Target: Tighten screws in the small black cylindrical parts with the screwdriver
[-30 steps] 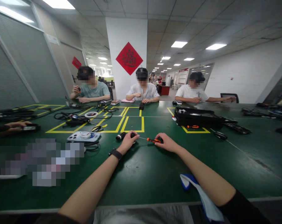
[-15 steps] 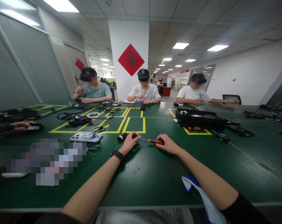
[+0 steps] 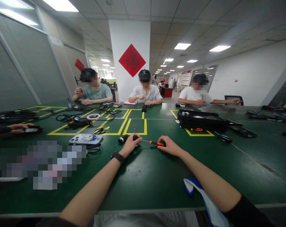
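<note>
My right hand (image 3: pixel 169 146) is closed around the orange-and-black handle of a screwdriver (image 3: pixel 153 143). Its thin metal shaft points left, its tip reaching my left hand (image 3: pixel 131 143). The fingers of that hand are closed on a small black part (image 3: pixel 135 137), mostly covered by them, so its kind is not clear. Just left of these fingers, a black cylindrical piece (image 3: pixel 123 139) with a pale ring lies on the green table (image 3: pixel 143 186). Both hands are low over the tabletop.
A black open case (image 3: pixel 201 120) stands right of centre, with another orange-handled tool (image 3: pixel 196 129) before it. A phone (image 3: pixel 86 138) and cables lie to the left. A blue-and-white strap (image 3: pixel 199 189) lies by my right forearm. Three people sit opposite; another person's hands (image 3: pixel 20 128) are at left.
The view has shifted very slightly, moving everything a little left in the picture. Both hands keep their hold, the screwdriver staying between them.
</note>
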### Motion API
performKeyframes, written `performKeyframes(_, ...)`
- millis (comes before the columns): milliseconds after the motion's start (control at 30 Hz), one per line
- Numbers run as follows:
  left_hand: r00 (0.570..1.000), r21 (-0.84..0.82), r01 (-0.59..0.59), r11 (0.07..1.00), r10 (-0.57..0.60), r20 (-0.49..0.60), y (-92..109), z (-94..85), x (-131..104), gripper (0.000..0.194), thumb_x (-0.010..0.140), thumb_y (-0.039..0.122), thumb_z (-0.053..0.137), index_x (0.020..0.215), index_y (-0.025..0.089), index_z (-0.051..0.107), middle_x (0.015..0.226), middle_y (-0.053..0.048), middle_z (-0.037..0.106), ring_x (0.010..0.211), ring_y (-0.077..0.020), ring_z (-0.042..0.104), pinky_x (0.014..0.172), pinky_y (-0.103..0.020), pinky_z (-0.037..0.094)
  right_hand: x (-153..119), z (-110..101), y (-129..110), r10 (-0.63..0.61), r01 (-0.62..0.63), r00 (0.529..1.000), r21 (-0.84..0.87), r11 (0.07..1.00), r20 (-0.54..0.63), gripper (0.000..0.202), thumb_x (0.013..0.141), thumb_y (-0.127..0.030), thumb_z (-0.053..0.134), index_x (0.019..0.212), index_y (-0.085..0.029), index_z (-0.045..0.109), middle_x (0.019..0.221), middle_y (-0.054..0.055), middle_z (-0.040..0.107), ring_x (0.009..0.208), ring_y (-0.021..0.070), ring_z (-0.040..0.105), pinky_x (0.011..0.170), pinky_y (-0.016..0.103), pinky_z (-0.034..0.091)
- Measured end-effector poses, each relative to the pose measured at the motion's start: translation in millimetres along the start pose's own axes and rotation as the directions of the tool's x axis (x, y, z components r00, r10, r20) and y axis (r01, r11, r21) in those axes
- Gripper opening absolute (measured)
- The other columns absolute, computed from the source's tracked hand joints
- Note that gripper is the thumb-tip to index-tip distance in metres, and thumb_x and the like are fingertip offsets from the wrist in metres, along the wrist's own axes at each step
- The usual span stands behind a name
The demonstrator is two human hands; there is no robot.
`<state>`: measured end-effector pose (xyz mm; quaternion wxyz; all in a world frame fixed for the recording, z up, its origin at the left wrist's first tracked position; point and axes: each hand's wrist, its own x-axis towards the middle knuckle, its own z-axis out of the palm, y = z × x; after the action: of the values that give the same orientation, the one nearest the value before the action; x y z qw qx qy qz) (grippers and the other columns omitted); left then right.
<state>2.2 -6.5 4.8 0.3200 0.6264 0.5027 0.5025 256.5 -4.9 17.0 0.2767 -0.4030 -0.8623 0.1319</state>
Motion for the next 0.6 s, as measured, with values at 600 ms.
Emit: performKeyframes(600,1.000,-0.008,-0.009,1.000,0.009,0.015,-1.0,-0.2,-0.7,0.031,0.066,0.045,0.057,0.082,0.018,0.055,0.075,0.000,0.056,0.066,-0.0122,0.052,0.058,-0.023,0.040,-0.9,-2.3,0.8,-0.027,0.028,0.999,-0.021,0.999,0.031,0.024,0.079,-0.033,0.052,0.098,-0.018,0.057,0.095,0.006,0.055,0.092,0.0182,0.048,0.082,0.033,0.039)
